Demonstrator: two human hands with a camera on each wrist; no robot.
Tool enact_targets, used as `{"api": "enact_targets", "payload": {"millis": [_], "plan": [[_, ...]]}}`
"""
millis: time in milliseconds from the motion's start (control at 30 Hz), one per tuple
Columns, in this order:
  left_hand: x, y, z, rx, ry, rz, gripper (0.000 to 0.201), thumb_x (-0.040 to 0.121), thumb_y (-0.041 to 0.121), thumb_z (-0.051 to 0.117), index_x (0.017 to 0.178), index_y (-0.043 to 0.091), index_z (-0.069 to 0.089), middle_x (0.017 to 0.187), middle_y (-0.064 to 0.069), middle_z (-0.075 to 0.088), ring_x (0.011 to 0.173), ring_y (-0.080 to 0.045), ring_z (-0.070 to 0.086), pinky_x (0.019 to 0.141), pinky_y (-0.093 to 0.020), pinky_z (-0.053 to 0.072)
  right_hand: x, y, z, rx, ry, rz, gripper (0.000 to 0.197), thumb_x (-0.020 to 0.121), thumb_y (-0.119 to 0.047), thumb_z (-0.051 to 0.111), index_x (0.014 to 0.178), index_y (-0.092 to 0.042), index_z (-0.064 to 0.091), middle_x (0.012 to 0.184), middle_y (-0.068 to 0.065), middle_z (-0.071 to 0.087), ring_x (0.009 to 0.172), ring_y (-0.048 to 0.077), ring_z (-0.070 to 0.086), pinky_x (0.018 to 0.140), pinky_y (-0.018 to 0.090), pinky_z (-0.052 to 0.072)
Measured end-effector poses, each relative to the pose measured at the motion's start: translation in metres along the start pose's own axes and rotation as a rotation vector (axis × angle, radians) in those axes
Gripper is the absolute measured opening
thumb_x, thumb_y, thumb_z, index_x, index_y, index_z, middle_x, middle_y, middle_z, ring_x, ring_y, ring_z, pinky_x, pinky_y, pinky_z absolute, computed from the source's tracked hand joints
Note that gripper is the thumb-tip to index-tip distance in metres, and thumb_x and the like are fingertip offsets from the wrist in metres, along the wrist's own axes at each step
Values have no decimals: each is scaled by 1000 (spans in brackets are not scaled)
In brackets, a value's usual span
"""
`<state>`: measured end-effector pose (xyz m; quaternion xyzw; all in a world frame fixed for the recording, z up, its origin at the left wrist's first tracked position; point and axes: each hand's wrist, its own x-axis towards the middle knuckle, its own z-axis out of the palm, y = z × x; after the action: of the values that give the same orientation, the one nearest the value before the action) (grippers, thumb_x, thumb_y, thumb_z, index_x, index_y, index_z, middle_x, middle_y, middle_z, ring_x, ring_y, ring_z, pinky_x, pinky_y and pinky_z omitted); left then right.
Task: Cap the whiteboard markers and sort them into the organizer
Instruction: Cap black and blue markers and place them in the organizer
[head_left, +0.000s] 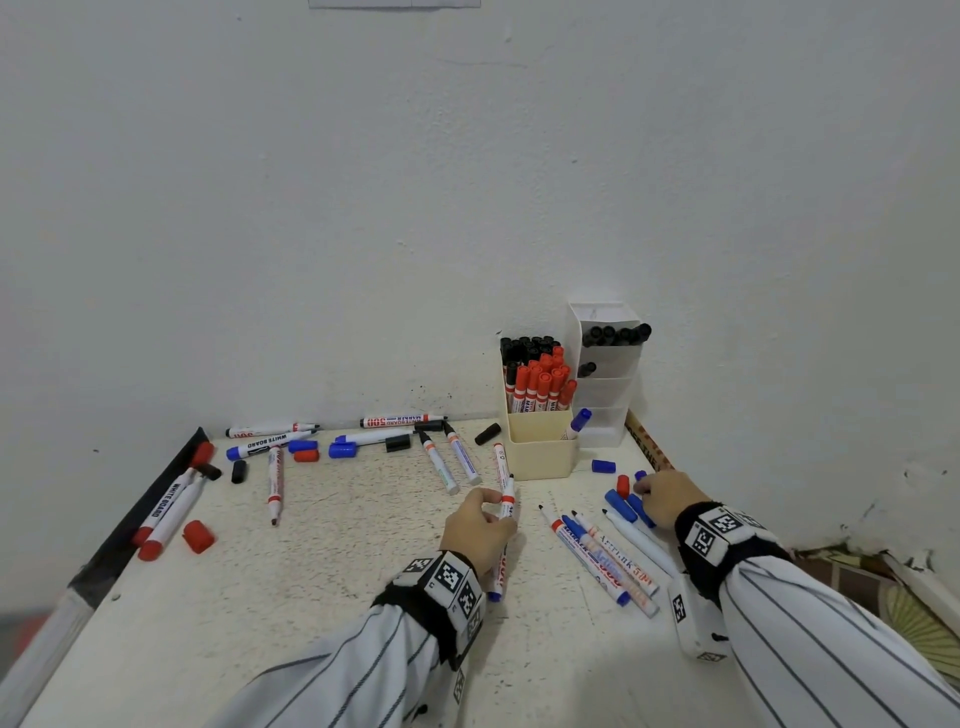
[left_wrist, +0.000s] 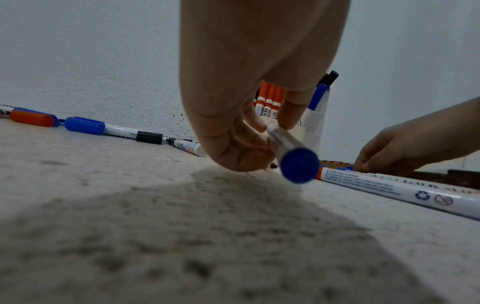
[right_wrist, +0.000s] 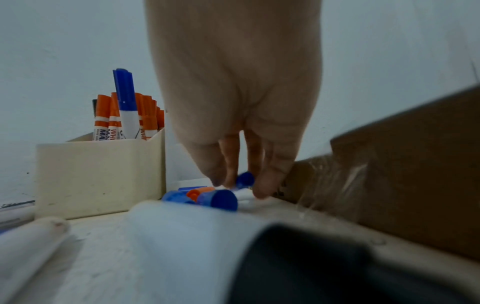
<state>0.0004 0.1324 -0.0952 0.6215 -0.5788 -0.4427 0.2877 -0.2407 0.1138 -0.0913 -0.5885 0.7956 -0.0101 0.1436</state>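
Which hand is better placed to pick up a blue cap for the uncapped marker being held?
Right. The right hand already touches the loose blue caps; the left hand has its grip on the marker.

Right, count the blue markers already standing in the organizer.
1. A blue-capped marker leans in the front compartment of the cream organizer, ahead of the red markers. Others may be hidden among them.

White wall (head_left: 467, 208), perhaps cardboard box (right_wrist: 415, 164)
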Motion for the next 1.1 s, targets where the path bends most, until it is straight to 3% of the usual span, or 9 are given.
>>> {"api": "enact_targets", "payload": {"millis": [67, 167, 233, 333, 500, 667, 833, 967, 1100], "plan": [[-1, 0, 0, -24, 26, 19, 16, 89, 20, 55, 103, 26, 51, 79, 3, 58, 71, -11, 53, 61, -21, 41, 3, 2, 1, 108, 101, 34, 23, 94, -16, 48, 109, -7, 62, 117, 11, 61, 103, 21, 58, 91, 25, 45], [0, 1, 2, -21, 20, 82, 14, 92, 19, 48, 105, 24, 53, 71, 2, 52, 63, -12, 47, 61, -24, 40, -1, 2, -6, 359, 357, 21, 9, 91, -14, 55, 86, -9, 50, 95, 15, 62, 79, 22, 55, 74, 30, 47], [0, 4, 3, -35, -10, 105, 18, 94, 15, 44, 107, 23, 53, 73, 2, 51, 67, -16, 48, 69, -30, 45, -9, -5, -15, 528, 368, -86, 5, 95, -17, 49, 98, -13, 47, 89, 14, 60, 77, 22, 55, 71, 30, 45], [-4, 6, 6, -12, -50, 147, 22, 95, 12, 44, 109, 27, 53, 93, -1, 56, 83, -21, 53, 87, -38, 49, -24, -24, -25, 635, 252, -268, 27, 98, -17, 41, 123, -25, 48, 95, 5, 60, 84, 16, 56, 72, 22, 41], [-14, 12, 10, -8, -87, 235, 24, 95, 12, 46, 113, 25, 55, 90, 4, 54, 89, -18, 53, 90, -42, 50, -43, -47, -23, 764, 243, -350, 12, 93, -10, 52, 102, -17, 50, 103, -2, 56, 89, 19, 64, 82, 33, 51], [-18, 16, 13, -1, -91, 284, 29, 94, 9, 47, 117, 23, 57, 83, 11, 51, 85, -13, 51, 91, -39, 49, -47, -49, -10, 1008, 121, -368, 22, 89, -1, 55, 90, -22, 51, 108, 9, 58, 87, 15, 66, 79, 23, 56], [-21, 19, 14, -4, -85, 303, 27, 95, 10, 47, 115, 24, 57, 83, 11, 49, 80, -10, 49, 86, -33, 47, -51, -48, -11, 1037, 262, -296, 14, 90, -8, 57, 94, -21, 52, 98, 2, 63, 88, 10, 64, 62, 10, 48], [-21, 20, 15, 23, -87, 308, 25, 95, 10, 46, 110, 27, 56, 83, 12, 49, 78, -10, 49, 85, -31, 46, -54, -49, -15, 1065, 189, -341, 14, 91, -3, 54, 100, -14, 53, 100, 8, 64, 84, 9, 64, 64, 8, 51], [-21, 17, 13, 17, -63, 306, 27, 95, 9, 45, 112, 26, 58, 84, 11, 51, 79, -13, 50, 86, -36, 49, -56, -45, -19, 922, 211, -360, 18, 91, -2, 52, 106, -13, 54, 101, 0, 60, 92, 12, 59, 66, 5, 46]]}}
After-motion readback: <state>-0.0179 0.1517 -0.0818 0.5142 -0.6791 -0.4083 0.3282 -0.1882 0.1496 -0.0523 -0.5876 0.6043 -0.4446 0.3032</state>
